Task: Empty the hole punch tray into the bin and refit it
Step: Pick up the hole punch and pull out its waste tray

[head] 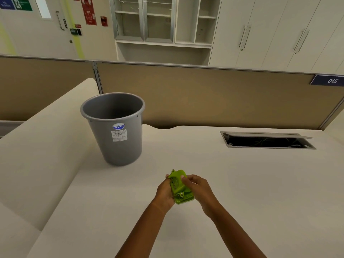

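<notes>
Green hole punch [181,187] being gripped by left hand [164,192], being pinched by right hand [197,185], grey bin [113,131] being left upright on desk [242,183]

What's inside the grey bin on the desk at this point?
Only bare grey inner wall shows inside the bin; its near rim hides the bottom, so any paper bits there can't be seen. Both hands hold the green hole punch away from it.

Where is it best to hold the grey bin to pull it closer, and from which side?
Probably the rolled rim of the bin, on its near side, from above. The bin stands upright and open, its wall is wide and smooth, and the lip gives fingers an edge to hook. Both hands now hold the punch.
</notes>
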The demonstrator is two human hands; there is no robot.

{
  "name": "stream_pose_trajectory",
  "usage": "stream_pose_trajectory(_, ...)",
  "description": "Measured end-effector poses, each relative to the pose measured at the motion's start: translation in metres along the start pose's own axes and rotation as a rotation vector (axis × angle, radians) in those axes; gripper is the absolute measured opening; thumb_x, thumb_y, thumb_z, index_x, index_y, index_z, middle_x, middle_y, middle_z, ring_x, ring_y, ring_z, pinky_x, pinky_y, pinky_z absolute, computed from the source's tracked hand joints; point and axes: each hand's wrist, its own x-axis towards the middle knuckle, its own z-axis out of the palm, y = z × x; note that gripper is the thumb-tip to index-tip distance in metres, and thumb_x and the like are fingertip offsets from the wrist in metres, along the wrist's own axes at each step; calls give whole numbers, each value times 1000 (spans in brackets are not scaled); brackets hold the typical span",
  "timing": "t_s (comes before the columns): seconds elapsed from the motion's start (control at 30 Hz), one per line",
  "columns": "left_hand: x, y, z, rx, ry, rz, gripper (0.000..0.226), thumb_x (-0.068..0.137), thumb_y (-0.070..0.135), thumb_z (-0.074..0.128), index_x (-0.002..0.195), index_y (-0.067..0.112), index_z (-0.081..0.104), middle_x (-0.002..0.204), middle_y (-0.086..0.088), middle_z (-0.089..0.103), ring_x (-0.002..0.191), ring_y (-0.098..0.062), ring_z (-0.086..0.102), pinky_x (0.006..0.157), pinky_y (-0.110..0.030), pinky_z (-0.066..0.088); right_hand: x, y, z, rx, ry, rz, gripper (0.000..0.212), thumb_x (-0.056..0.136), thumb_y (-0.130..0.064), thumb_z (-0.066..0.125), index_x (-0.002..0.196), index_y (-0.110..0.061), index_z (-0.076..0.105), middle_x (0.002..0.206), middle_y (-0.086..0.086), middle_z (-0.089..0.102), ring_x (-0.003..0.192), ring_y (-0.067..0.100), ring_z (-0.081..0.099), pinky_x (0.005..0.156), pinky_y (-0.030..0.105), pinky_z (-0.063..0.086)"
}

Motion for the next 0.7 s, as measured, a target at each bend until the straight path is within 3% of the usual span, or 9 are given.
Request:
stream_pose_trajectory(0.07, -1, -1, 3, -2, -39, -16, 44, 99, 35, 28, 86, 9, 61, 56, -13, 71, 50, -25, 68, 63, -38, 50, 3, -2, 1, -1, 41, -4, 13, 85, -23, 60, 75, -17, 64, 78, 2, 64, 78, 18, 59, 66, 23, 45)
stream_pose_trajectory(0.13, -1, -2, 4, -18, -79, -22, 43, 100, 32, 26, 97, 8, 62, 69, -14, 71, 66, -27, 66, 68, -40, 47, 7, -2, 2, 23, 90, 1, 13, 86, -19, 59, 75, -13, 64, 78, 7, 63, 78, 21, 59, 67, 26, 45)
stream_pose_trajectory(0.2, -3, -4, 4, -55, -132, 5, 42, 100, 29, 24, 94, 10, 61, 68, -11, 73, 69, -25, 67, 64, -37, 53, 11, -3, 3, 48, 127, 5, 13, 86, -17, 59, 79, -8, 65, 82, 12, 64, 80, 24, 60, 72, 30, 46)
stream_pose_trajectory(0.3, -7, -15, 6, -151, -179, 34, 42, 101, 26, 23, 92, 9, 60, 63, -8, 74, 57, -18, 71, 53, -25, 57, 15, -4, 6, 95, 182, 4, 13, 85, -14, 59, 82, -3, 65, 85, 16, 65, 81, 27, 60, 76, 34, 47)
stream_pose_trajectory(0.5, -10, -34, 7, -369, -233, 70, 45, 101, 28, 21, 97, 2, 58, 71, -13, 75, 65, -19, 71, 59, -26, 59, 20, -3, 8, 159, 262, 3, 20, 87, -12, 56, 91, 6, 65, 91, 20, 63, 83, 26, 58, 62, 26, 46)
stream_pose_trajectory(0.7, -10, -36, 10, -433, -242, 92, 47, 100, 30, 20, 98, 2, 57, 73, -14, 75, 70, -19, 70, 61, -28, 59, 22, -4, 7, 165, 284, 11, 26, 88, -12, 55, 102, 9, 64, 110, 27, 64, 92, 29, 59, 69, 29, 47)
